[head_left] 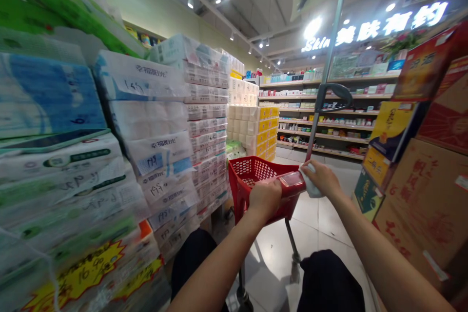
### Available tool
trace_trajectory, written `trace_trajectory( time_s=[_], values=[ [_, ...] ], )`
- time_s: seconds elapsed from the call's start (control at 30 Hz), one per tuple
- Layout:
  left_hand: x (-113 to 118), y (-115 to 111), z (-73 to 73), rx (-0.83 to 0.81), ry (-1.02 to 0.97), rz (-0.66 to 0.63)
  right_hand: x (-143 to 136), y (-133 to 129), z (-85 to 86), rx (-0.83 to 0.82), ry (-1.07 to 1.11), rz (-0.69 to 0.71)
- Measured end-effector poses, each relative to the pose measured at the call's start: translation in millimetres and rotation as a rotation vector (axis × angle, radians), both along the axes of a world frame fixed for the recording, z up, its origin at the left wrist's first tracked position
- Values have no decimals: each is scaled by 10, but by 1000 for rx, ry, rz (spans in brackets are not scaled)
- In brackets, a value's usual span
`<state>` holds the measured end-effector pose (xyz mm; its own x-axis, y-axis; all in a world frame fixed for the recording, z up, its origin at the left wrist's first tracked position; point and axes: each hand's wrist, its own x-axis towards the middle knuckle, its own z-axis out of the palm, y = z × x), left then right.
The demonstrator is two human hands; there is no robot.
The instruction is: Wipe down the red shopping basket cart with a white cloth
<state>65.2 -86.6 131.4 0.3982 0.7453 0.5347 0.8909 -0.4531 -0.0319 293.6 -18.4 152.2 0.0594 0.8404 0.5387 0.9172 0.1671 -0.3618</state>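
Note:
A small red shopping cart (pixel 239 190) with a perforated plastic basket stands right in front of me. My left hand (pixel 265 199) is wrapped round the left part of its red handle (pixel 292 180). At the handle's right end, my right hand (pixel 322 178) is closed on a white cloth (pixel 311 188), which touches the handle near the base of an upright metal pole (pixel 327 61). A grey loop-shaped grip (pixel 334 98) is fixed partway up that pole. The part of the basket that I can see into shows only its perforated red walls.
Stacked tissue packs (pixel 157 144) rise close on my left, with a phone (pixel 54 140) lying on a lower pile. Cardboard cartons (pixel 424 204) and colourful boxes (pixel 389 129) line the right. Stocked shelves (pixel 329 119) stand at the back. Pale floor tiles (pixel 329 214) run between.

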Motion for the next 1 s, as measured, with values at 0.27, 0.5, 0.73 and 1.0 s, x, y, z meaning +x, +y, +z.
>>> trace_trajectory(
  time_s=[0.27,0.5,0.73,1.0],
  values=[
    [24,-46,1,-44,-1,7,-508,-357,11,118,-193,100],
    [-23,-69,1,6,2,-19,-811,-451,26,102,-85,344],
    [1,-71,4,-33,-7,3,-46,-83,-72,102,46,45],
    [61,-84,3,-27,-16,4,-154,-262,-92,161,-122,-11]
  ],
)
